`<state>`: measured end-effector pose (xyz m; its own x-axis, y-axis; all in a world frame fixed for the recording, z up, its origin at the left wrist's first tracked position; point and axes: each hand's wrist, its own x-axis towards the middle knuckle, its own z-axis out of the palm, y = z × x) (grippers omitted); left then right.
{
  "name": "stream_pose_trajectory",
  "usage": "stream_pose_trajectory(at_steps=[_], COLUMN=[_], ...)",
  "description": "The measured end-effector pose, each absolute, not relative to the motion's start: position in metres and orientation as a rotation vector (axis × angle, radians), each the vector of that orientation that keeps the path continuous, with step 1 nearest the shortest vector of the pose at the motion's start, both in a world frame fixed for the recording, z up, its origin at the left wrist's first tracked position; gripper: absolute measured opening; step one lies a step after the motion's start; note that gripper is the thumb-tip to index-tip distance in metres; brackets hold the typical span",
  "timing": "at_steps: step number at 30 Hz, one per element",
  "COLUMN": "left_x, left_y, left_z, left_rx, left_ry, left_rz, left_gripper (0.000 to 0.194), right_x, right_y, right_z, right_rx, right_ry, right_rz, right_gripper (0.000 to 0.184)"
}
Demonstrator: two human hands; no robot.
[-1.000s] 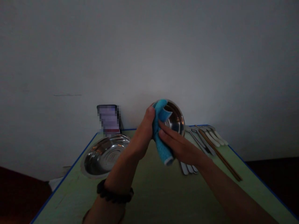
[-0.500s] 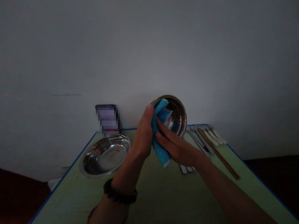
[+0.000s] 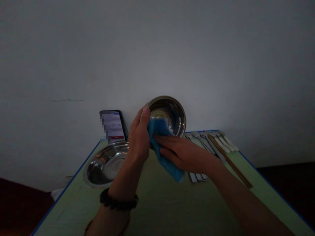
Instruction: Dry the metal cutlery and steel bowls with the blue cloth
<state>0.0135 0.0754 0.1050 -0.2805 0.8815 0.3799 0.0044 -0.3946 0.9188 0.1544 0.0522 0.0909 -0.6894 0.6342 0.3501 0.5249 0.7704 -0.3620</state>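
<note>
Nothing is legible: the black phone (image 3: 113, 125) at 10 o'clock shows a lit screen, mostly blurred out.

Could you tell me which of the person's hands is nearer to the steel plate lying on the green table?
The left. The left hand grips the rim of the raised steel bowl directly above the plate's right edge; the right hand, pressing the blue cloth, is farther right.

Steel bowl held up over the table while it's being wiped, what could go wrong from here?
The steel bowl is gripped only at its rim by the left hand, so it might slip as the right hand presses the blue cloth. A dropped bowl could hit the metal plate or spoons below.
</note>
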Motion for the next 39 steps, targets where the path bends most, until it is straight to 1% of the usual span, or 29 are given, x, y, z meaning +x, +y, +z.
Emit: stream_pose_trajectory(at_steps=[3, 8, 14, 18, 24, 33, 39], left_x=[0.015, 0.016, 0.019, 0.019, 0.019, 0.016, 0.008], left_y=[0.075, 0.073, 0.064, 0.065, 0.068, 0.074, 0.075], left_z=[0.107, 0.11, 0.117, 0.116, 0.111, 0.103, 0.103], left_rx=[1.438, 1.491, 1.609, 1.609, 1.682, 1.499, 1.488], left_ry=[1.089, 1.067, 1.093, 1.088, 1.043, 1.027, 1.147], left_rz=[1.813, 1.8, 1.665, 1.572, 1.476, 1.449, 1.511], left_gripper=[0.038, 0.041, 0.037, 0.039, 0.038, 0.042, 0.043], right_x=[0.155, 0.156, 0.151, 0.149, 0.147, 0.138, 0.141], right_y=[0.052, 0.053, 0.058, 0.061, 0.061, 0.042, 0.036], right_z=[0.091, 0.084, 0.076, 0.074, 0.069, 0.087, 0.092], right_rx=[-0.984, -1.199, -1.377, -1.432, -1.352, -0.938, -0.777], right_ry=[-2.516, -2.45, -2.299, -2.227, -2.251, -2.326, -2.417], right_rz=[0.153, -0.037, -0.206, -0.242, -0.1, 0.425, 0.6], right_gripper=[0.046, 0.046, 0.053, 0.056, 0.058, 0.056, 0.055])
